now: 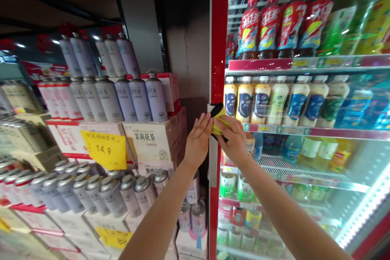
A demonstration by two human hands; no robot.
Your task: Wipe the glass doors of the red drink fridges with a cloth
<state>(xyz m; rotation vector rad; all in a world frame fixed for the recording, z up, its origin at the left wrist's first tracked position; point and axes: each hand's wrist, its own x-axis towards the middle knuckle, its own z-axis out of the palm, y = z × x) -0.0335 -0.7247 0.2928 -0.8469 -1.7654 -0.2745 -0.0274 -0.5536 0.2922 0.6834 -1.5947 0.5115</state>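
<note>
Both hands meet at the handle strip (214, 162) on the red door frame (219, 28) of a glass-fronted drinks fridge. My right hand (231, 136) is closed round a yellow cloth (219, 125), which lies against the handle. A black piece (217, 109) shows at the cloth's upper edge; what it belongs to is unclear. My left hand (198, 138) rests on the left side of the handle, its fingers extended and lying flat, with the tips close to the cloth. Nothing shows in that hand.
Bottled drinks (268, 97) fill several fridge shelves on the right. At the left stand stacked cartons (149, 142) topped with metal cans (111, 99), with a yellow price sign (105, 150) in front. Small cans (198, 213) stand low beside the fridge frame.
</note>
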